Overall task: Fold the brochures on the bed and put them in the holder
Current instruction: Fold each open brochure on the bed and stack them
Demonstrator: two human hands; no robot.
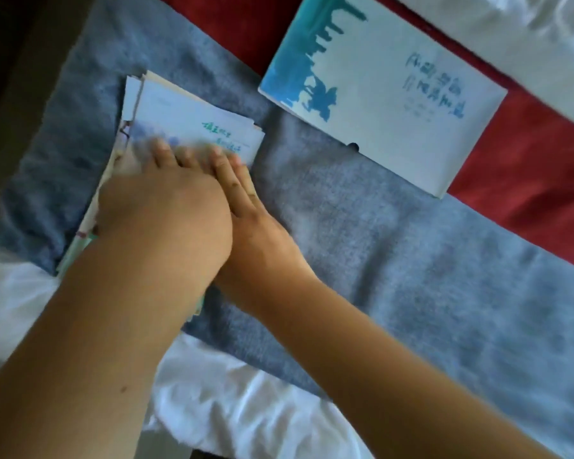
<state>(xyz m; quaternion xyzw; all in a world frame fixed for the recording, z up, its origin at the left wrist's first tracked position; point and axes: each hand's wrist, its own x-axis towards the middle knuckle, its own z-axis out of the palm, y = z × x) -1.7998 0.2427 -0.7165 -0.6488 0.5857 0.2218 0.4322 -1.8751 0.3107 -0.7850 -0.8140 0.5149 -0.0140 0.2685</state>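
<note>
Am pressing left hand (166, 210) and right hand (252, 226) flat, open-palmed, on brochure stack (193, 127) at 10 o'clock on grey blanket (378, 243). Holder (395, 104) lying at 2 o'clock from hands, long axis 10-to-4; right hand nearer.

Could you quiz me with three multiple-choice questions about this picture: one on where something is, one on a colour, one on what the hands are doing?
1. Where does the holder lie from the brochures?
A. upper right
B. under them
C. lower left

2. What colour is the cloth beneath the brochures?
A. green
B. grey-blue
C. yellow

3. What are the hands doing?
A. hanging in the air
B. pressing flat on the brochures
C. holding the holder

Answers: 1 A, it sits apart toward the red cover. 2 B, grey-blue fabric. 3 B, the left hand and right hand lie palm-down on the stack.
</note>
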